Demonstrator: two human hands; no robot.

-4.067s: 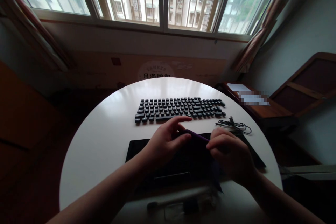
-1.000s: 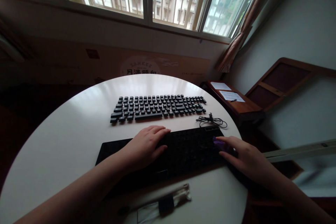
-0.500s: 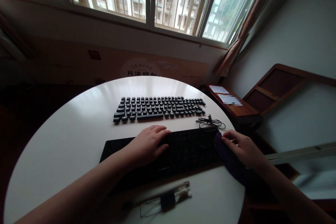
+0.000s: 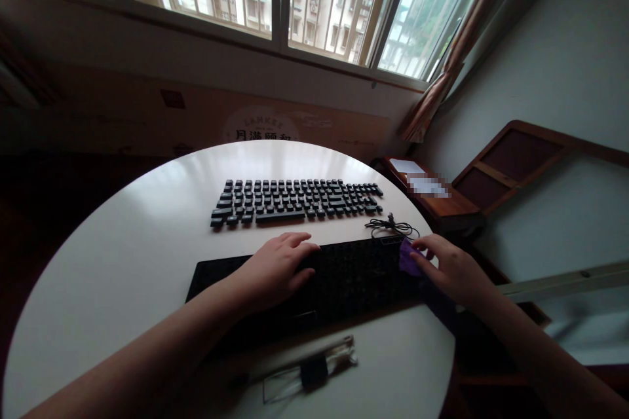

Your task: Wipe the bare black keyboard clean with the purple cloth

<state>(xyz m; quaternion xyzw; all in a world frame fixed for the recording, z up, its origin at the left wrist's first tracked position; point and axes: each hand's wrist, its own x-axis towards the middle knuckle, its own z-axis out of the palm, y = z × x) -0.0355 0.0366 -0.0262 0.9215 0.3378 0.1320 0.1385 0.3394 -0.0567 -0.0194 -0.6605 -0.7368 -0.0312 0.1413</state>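
We pinched purple cloth (image 4: 409,259) in right hand (image 4: 457,270) at keyboard base (image 4: 361,268), near right edge of table (image 4: 403,366); left hand (image 4: 278,267), loosely spread, rested on base, apparently steadying it.

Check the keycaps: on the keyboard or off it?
Off: the keycaps sit in rows on the table, white showing between them, beyond the keyboard. Whether any remain on it, cannot tell: too dark.
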